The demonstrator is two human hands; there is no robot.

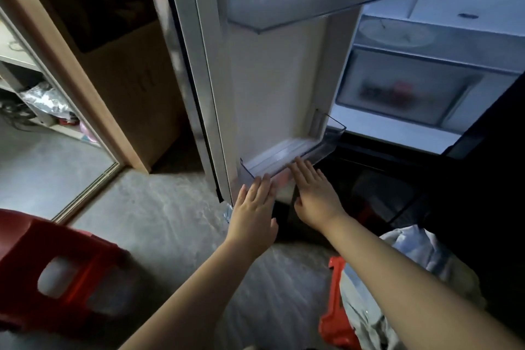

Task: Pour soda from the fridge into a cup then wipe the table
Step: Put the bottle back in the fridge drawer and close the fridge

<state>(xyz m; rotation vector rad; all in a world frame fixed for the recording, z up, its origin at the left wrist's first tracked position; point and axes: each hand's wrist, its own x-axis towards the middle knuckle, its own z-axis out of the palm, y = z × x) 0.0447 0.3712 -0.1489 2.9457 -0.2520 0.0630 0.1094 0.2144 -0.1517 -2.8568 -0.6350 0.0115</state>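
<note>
Two hands: we see both reach, from the head view, to the lowest clear plastic door bin (292, 158) of the open white fridge door (272, 79).
Left hand (252, 216): open, fingers flat, fingertips at the bin's front edge.
Right hand (314, 197): open, holding nothing, fingertips touching the bin's front.
Soda: we cannot spot it; the bin looks bare.
Floor: red plastic stool (56, 273) at left.
</note>
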